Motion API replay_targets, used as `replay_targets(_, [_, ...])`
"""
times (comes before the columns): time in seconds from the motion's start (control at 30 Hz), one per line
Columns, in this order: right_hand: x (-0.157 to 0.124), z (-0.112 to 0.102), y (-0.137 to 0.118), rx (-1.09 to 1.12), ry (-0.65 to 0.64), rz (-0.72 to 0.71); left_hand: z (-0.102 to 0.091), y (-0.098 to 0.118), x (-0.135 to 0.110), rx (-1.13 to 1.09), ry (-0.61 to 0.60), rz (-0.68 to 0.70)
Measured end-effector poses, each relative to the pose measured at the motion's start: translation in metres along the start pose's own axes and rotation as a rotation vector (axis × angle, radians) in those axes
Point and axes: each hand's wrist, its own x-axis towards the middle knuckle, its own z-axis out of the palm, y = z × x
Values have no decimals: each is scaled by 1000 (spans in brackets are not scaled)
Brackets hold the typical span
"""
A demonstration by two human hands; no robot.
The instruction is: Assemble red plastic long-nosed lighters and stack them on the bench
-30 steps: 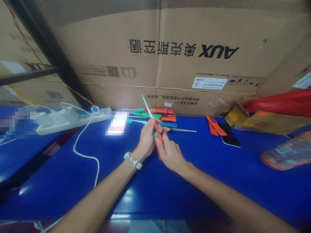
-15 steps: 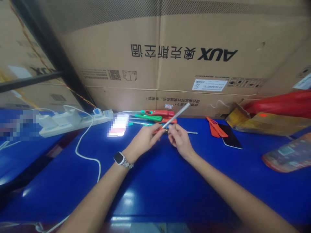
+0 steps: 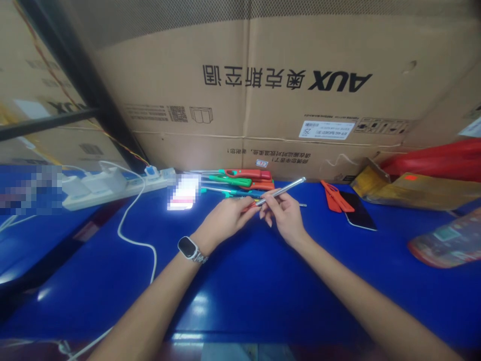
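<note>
My left hand (image 3: 229, 219) is closed on the red handle of a long lighter-like tool (image 3: 280, 191) whose thin metal shaft points up and to the right. My right hand (image 3: 284, 214) pinches that shaft near the handle. Both hands hover low over the blue table (image 3: 240, 281). A watch sits on my left wrist. Just behind my hands lies a pile of similar tools (image 3: 244, 179) with red, green and blue handles and metal shafts.
A big AUX cardboard box (image 3: 285, 90) walls off the back. A white power strip (image 3: 108, 186) with a trailing cable lies at the left. A dark phone (image 3: 356, 210) with red strips beside it and yellow and red bags (image 3: 417, 188) lie at the right.
The tool has swung from pointing up-left to pointing right and lower. My right hand has let go of the handle and now pinches the shaft; my left hand holds the handle.
</note>
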Motion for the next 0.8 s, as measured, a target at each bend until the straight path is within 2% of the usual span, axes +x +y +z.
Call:
replay_targets(0.2, [-1, 2, -1, 17, 14, 15, 0, 0, -3, -27, 11, -5])
replay_targets(0.37, [1, 2, -1, 41, 10, 65, 0, -1, -3, -15, 91, 66])
replay_targets(0.53, [6, 0, 1, -7, 5, 94, 0, 2, 1, -139, 21, -35])
replay_targets(0.63, [3, 1, 3, -77, -61, 77, 2, 7, 7, -391, 158, -94])
replay_targets(0.73, [-6, 5, 6, -226, -200, 27, 8, 10, 14, -797, 351, -165])
replay_targets(0.8, [-12, 8, 9, -342, -303, 9, 14, 11, 16, -1049, 416, -180])
